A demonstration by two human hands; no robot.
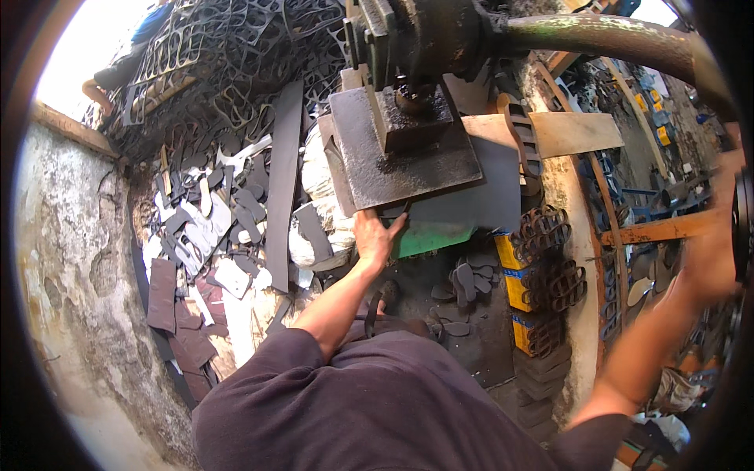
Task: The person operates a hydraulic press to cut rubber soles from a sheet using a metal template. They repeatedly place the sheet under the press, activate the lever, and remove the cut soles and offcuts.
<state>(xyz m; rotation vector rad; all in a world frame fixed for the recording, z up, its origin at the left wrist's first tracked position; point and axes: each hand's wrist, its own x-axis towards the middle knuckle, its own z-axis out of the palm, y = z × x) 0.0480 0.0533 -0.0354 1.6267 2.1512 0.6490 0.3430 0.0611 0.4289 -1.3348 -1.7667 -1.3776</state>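
My left hand [375, 235] reaches up under the dark steel press plate [400, 153] and rests its fingers on the edge of a grey rubber sheet [471, 196] that lies over a green board [432, 235]. My right hand [707, 263] is blurred at the far right, raised toward a black wheel [742, 228] at the rim of the picture. Whether that hand grips the wheel cannot be made out. The press head [408, 47] sits above the plate, with a curved metal arm [613, 39] running to the right.
Heaps of black rubber offcuts with sole-shaped holes [236, 55] fill the upper left. Cut sole pieces [204, 228] lie scattered below them beside a rough concrete wall [71, 259]. Metal cutting dies [550, 259] are stacked on yellow boxes [518, 290] at right.
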